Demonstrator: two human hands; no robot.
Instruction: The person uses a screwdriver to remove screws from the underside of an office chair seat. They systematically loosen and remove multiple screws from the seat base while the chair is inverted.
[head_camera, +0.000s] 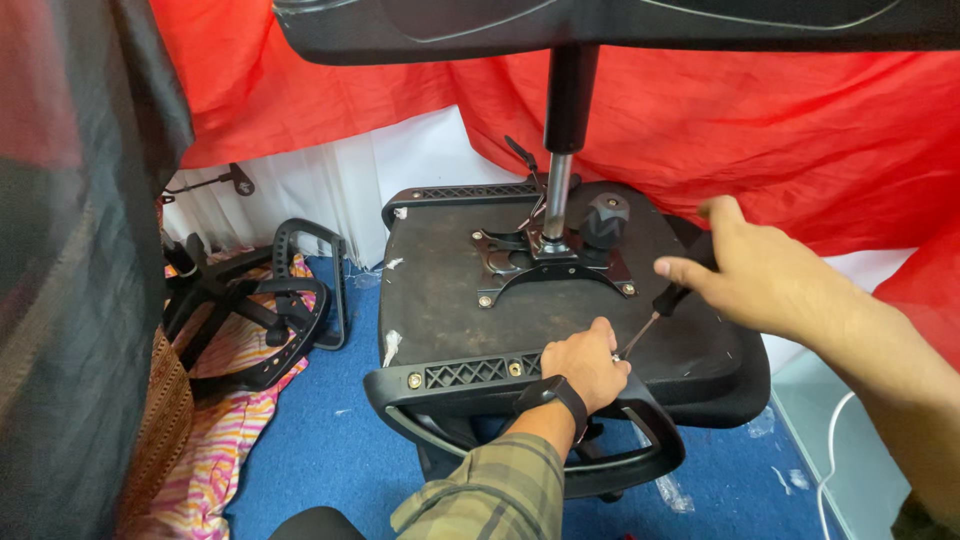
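An office chair seat (440, 300) lies upside down, its dark underside facing me, with a metal mechanism plate (545, 262) and a gas cylinder (562, 160) rising from it. My right hand (770, 275) grips a black-handled screwdriver (655, 315) whose tip points down-left at the seat's front edge. My left hand (585, 362), with a black band on the wrist, rests closed on that edge beside the screwdriver tip, by the armrest bracket (470, 373). Whether it pinches a screw is hidden.
Loose black armrests (300, 300) lie on a striped cloth at the left. Red fabric (750, 110) hangs behind. A dark chair part (600, 25) spans the top. Blue carpet (330, 440) covers the floor, and a dark curtain (70, 250) hangs at left.
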